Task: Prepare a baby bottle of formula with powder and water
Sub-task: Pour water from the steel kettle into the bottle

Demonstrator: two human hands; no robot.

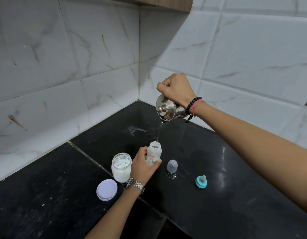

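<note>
A small clear baby bottle [154, 153] with printed pictures stands open on the black counter [218, 169]. My left hand [145, 167] grips it around the body. Above it, my right hand [175, 88] holds a steel jug [166, 108] by its handle, tipped steeply down. A thin stream of water [159, 132] falls from the jug's lip to the bottle mouth. Left of the bottle stands an open jar of white powder [121, 167]. Its pale round lid [107, 189] lies flat in front of it.
A clear dome cap [172, 166] stands right of the bottle, with spilt white specks [171, 176] beside it. A blue ring with its teat [201, 181] lies further right. A wet patch [136, 129] marks the counter near the tiled corner. Marble-tiled walls close off the back and right.
</note>
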